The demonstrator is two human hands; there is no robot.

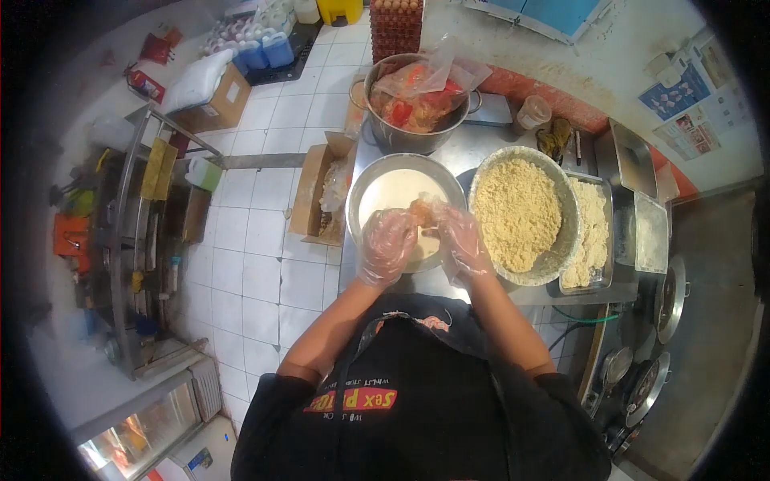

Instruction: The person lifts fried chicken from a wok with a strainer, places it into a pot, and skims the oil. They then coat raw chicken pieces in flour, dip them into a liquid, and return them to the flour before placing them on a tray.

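Both of my hands wear clear plastic gloves and are over a metal bowl (459, 178) of creamy white batter (383, 189). My right hand (464, 240), at the bowl's right side, has its fingers closed on a small pale-brown piece of food (422, 212), probably raw meat. My left hand (388, 244) is at the bowl's lower left, its fingers curled inward close to that piece. Whatever the left fingers hold is hidden. To the right of my right hand stands a large bowl (553, 260) of crumbly yellowish coating (517, 210).
A large pot (417, 143) behind the batter holds a plastic bag with reddish pieces. Right of the coating bowl lies a metal tray (603, 276) with coated pieces. Egg trays (396, 32) are stacked at the back. A cardboard box (309, 192) stands left of the steel table (525, 297).
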